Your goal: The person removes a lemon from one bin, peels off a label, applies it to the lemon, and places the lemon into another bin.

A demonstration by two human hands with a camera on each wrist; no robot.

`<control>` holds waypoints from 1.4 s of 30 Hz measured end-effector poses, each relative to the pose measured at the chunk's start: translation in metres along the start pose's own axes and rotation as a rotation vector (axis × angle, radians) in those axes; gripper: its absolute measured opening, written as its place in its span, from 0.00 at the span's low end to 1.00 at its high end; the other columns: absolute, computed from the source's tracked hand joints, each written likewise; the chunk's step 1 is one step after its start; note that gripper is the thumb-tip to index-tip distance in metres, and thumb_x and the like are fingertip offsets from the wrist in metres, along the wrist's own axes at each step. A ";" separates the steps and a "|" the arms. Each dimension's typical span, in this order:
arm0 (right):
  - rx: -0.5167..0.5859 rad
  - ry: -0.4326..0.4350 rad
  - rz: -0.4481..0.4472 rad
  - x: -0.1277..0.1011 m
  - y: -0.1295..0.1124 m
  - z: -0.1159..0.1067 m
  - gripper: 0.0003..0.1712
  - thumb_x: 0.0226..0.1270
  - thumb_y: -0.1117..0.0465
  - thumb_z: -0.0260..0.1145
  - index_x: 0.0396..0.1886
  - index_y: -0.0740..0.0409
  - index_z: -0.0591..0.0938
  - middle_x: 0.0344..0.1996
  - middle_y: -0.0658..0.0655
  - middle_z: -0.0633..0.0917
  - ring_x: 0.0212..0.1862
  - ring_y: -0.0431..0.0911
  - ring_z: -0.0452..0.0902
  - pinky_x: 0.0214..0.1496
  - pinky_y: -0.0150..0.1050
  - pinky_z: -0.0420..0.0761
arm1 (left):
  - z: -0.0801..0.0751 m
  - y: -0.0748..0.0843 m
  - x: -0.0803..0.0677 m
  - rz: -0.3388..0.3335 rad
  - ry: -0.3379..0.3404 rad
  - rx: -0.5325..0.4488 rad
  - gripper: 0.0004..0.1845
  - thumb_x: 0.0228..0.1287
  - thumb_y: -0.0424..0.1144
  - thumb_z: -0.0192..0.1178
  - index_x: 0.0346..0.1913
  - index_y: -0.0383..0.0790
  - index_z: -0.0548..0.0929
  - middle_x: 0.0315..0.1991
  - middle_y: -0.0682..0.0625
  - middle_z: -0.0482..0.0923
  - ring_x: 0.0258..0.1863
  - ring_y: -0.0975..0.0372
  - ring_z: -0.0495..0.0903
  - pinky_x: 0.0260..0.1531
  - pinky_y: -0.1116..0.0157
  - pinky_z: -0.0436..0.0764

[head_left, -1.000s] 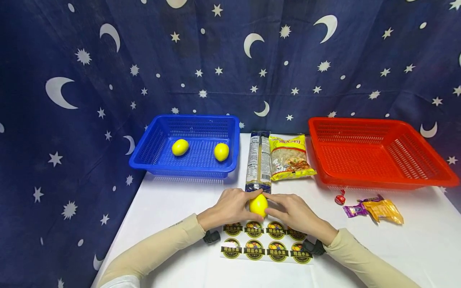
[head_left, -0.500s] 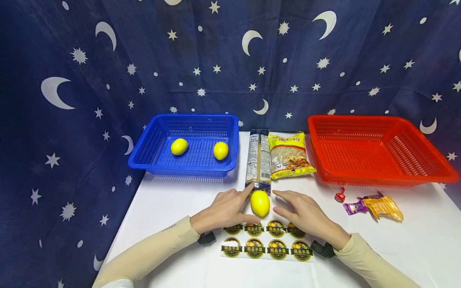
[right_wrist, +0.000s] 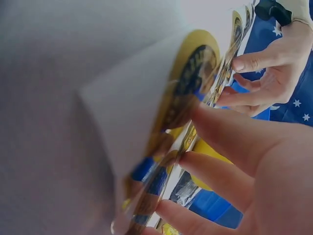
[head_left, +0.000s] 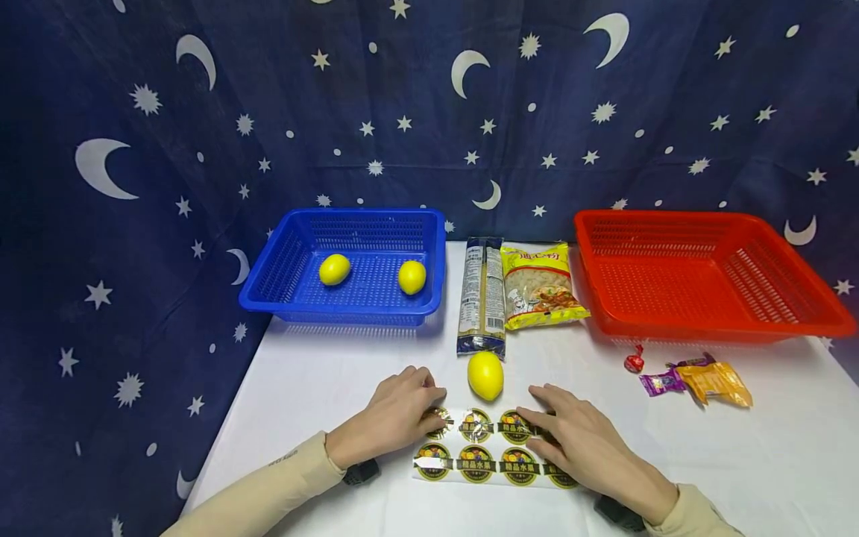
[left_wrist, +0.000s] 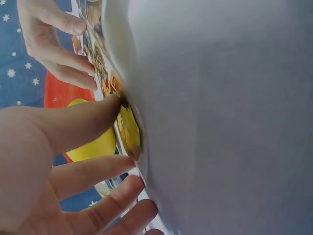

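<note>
Fingers of the left hand (head_left: 392, 418) curl over the left end of the sticker sheet (head_left: 493, 451), thumb tip pressing the corner label, apparently picking at it; whether a sticker is actually pinched I cannot tell. Just beyond those fingertips and slightly right stands the lemon (head_left: 485, 375), untouched on the white table (head_left: 322, 380), its long axis pointing away from the person toward the noodle packet (head_left: 481, 294). Right of the lemon, the right hand (head_left: 584, 444) lies flat with straight fingers on the sheet's right half, holding it down. Both hands sit about equally near the lemon.
</note>
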State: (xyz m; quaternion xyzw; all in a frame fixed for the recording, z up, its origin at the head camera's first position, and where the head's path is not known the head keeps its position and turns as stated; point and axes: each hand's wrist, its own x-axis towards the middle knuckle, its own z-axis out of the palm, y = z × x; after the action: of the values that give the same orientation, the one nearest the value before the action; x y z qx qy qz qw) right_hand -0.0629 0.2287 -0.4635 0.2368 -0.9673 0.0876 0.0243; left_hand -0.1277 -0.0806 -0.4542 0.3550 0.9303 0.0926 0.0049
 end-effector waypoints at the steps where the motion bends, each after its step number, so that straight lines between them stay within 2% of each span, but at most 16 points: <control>1: -0.004 0.003 -0.001 0.000 0.000 0.000 0.28 0.62 0.44 0.75 0.61 0.43 0.86 0.66 0.59 0.80 0.68 0.59 0.75 0.59 0.57 0.80 | 0.000 0.000 -0.001 -0.001 0.007 0.002 0.10 0.62 0.55 0.71 0.36 0.54 0.86 0.39 0.55 0.80 0.34 0.64 0.72 0.27 0.70 0.68; 8: -0.002 -0.021 0.003 0.001 -0.001 0.000 0.27 0.62 0.44 0.75 0.61 0.43 0.86 0.66 0.60 0.80 0.67 0.60 0.76 0.57 0.58 0.81 | 0.001 0.000 -0.004 0.016 0.041 -0.024 0.07 0.59 0.51 0.73 0.38 0.55 0.92 0.32 0.59 0.83 0.28 0.67 0.71 0.26 0.70 0.67; 16: -0.013 -0.007 -0.016 0.003 -0.001 -0.001 0.26 0.62 0.45 0.75 0.59 0.44 0.87 0.65 0.60 0.81 0.66 0.59 0.77 0.55 0.57 0.82 | 0.001 0.000 -0.006 0.022 0.103 -0.043 0.04 0.57 0.45 0.75 0.34 0.56 0.90 0.29 0.62 0.84 0.28 0.69 0.75 0.23 0.71 0.71; 19: -0.014 -0.004 -0.017 0.004 -0.001 -0.001 0.25 0.61 0.46 0.75 0.59 0.43 0.87 0.65 0.60 0.81 0.65 0.59 0.77 0.55 0.57 0.82 | -0.004 -0.001 -0.006 0.027 0.084 -0.129 0.04 0.58 0.40 0.75 0.33 0.54 0.89 0.29 0.61 0.85 0.28 0.71 0.78 0.26 0.72 0.73; 22: -0.018 -0.005 -0.024 0.004 -0.001 -0.001 0.25 0.61 0.45 0.75 0.59 0.43 0.87 0.65 0.60 0.81 0.65 0.59 0.77 0.54 0.57 0.82 | -0.014 -0.003 -0.003 0.032 0.036 -0.298 0.04 0.61 0.36 0.73 0.36 0.51 0.90 0.31 0.60 0.86 0.26 0.73 0.77 0.29 0.73 0.74; 24: -0.013 -0.016 -0.022 0.005 0.000 -0.002 0.25 0.62 0.45 0.75 0.59 0.43 0.87 0.65 0.60 0.81 0.65 0.60 0.77 0.55 0.58 0.82 | -0.021 -0.004 0.002 0.027 -0.002 -0.438 0.05 0.63 0.34 0.71 0.39 0.49 0.90 0.33 0.58 0.87 0.24 0.75 0.76 0.29 0.74 0.75; 26: 0.005 -0.039 -0.020 0.007 0.002 -0.006 0.26 0.62 0.44 0.75 0.59 0.44 0.87 0.65 0.60 0.81 0.65 0.60 0.77 0.56 0.58 0.82 | -0.026 -0.003 0.009 0.026 -0.012 -0.551 0.05 0.65 0.34 0.69 0.41 0.48 0.90 0.34 0.56 0.88 0.24 0.75 0.76 0.31 0.74 0.76; 29: 0.054 -0.082 0.005 0.013 0.006 -0.015 0.26 0.62 0.44 0.75 0.59 0.45 0.87 0.64 0.58 0.82 0.64 0.58 0.79 0.55 0.59 0.83 | -0.027 -0.001 0.023 0.014 0.014 -0.682 0.06 0.67 0.33 0.67 0.44 0.45 0.90 0.37 0.54 0.89 0.27 0.73 0.79 0.33 0.73 0.80; 32: 0.101 -0.044 0.024 0.024 0.010 -0.025 0.30 0.62 0.45 0.75 0.62 0.49 0.84 0.61 0.57 0.84 0.61 0.55 0.81 0.53 0.57 0.84 | -0.022 0.002 0.040 -0.023 0.063 -0.771 0.07 0.67 0.33 0.67 0.46 0.42 0.89 0.39 0.50 0.89 0.31 0.71 0.81 0.35 0.71 0.83; 37: 0.163 0.109 0.010 0.050 0.013 -0.024 0.42 0.60 0.43 0.76 0.71 0.56 0.76 0.60 0.59 0.85 0.59 0.55 0.84 0.55 0.56 0.83 | -0.016 0.007 0.063 -0.118 0.125 -0.851 0.09 0.67 0.34 0.67 0.49 0.41 0.88 0.42 0.48 0.89 0.31 0.70 0.81 0.33 0.71 0.82; 39: 0.198 0.125 0.000 0.060 0.013 -0.020 0.45 0.60 0.42 0.76 0.73 0.56 0.74 0.61 0.61 0.85 0.60 0.56 0.84 0.56 0.56 0.83 | -0.013 0.009 0.071 -0.131 0.150 -0.847 0.09 0.66 0.34 0.68 0.48 0.42 0.88 0.43 0.49 0.89 0.31 0.70 0.81 0.31 0.71 0.80; 42: 0.259 0.105 -0.005 0.070 0.013 -0.013 0.44 0.59 0.43 0.77 0.71 0.56 0.76 0.61 0.60 0.85 0.60 0.55 0.84 0.58 0.56 0.82 | -0.007 0.012 0.079 -0.135 0.162 -0.831 0.09 0.66 0.35 0.69 0.48 0.43 0.88 0.41 0.50 0.89 0.30 0.70 0.80 0.29 0.72 0.78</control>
State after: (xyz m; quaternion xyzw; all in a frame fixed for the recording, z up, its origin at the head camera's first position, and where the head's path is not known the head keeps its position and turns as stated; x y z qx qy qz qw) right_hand -0.1313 0.2109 -0.4464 0.2353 -0.9448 0.2239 0.0441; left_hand -0.1792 -0.0210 -0.4406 0.2526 0.8325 0.4866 0.0804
